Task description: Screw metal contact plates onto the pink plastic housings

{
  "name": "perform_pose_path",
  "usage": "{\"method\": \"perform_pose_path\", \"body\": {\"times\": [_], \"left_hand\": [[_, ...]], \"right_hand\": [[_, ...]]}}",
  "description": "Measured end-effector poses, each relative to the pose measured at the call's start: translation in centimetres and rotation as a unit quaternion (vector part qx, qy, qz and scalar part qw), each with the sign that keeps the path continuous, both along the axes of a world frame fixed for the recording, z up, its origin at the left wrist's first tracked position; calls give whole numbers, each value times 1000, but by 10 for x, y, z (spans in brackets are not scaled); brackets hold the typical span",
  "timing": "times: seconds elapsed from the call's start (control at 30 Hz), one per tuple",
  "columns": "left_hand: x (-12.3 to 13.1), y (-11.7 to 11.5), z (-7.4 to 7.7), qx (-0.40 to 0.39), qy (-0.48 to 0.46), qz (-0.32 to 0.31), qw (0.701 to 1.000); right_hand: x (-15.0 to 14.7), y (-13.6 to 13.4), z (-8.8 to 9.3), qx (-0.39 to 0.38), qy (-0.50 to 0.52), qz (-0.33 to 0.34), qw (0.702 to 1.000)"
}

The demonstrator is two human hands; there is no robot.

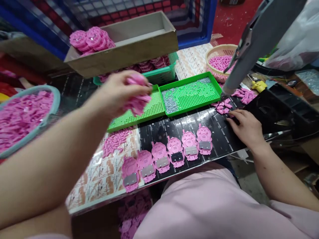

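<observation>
My left hand (117,94) is raised above the left green tray, its fingers wrapped round a bunch of small pink plastic parts (138,99), blurred by motion. On the right, my right hand (245,127) rests at the table, fingertips beside a scatter of pink plastic pieces (223,107); whether it pinches one is hard to see. Between the hands, several pink plastic casings (174,149) stand in a slanting row along the front edge, most with a grey plate and one with a black plate.
Small silver pieces lie in the right green tray (191,94). Behind are a cardboard box (129,49) with pink parts and a blue crate (209,20). A tub (53,96) of pink parts stands left, a basket (219,49) right. A grey pole (254,49) rises at right.
</observation>
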State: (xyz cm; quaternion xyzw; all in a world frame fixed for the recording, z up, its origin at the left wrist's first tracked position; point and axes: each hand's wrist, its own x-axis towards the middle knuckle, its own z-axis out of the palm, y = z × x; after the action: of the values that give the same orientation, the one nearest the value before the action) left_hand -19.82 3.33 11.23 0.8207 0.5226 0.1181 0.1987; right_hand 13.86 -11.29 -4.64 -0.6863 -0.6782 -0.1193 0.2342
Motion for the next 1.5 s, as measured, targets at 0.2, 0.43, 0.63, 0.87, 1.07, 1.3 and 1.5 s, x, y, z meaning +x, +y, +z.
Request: {"method": "perform_pose_path", "body": {"times": [0.2,0.43,0.63,0.87,1.07,1.3,1.5], "left_hand": [[110,-29,-56,-54,-76,-269,958],[192,-38,-104,175,101,-409,890],[216,-29,-123,265,101,-439,853],[212,-26,-127,275,97,-452,843],[208,-22,-129,287,64,-470,832],[172,-33,-111,297,-34,-387,872],[107,-78,-100,276,-22,-333,902]], "right_hand": [[-4,-6,-2,5,-27,20,999],[-8,-40,4,17,-48,21,998],[-5,-47,-3,26,-18,50,998],[-2,-48,-5,34,4,59,998],[4,-52,-4,48,9,28,998],[0,-50,1,55,26,58,996],[-5,-51,2,5,-2,86,996]]}}
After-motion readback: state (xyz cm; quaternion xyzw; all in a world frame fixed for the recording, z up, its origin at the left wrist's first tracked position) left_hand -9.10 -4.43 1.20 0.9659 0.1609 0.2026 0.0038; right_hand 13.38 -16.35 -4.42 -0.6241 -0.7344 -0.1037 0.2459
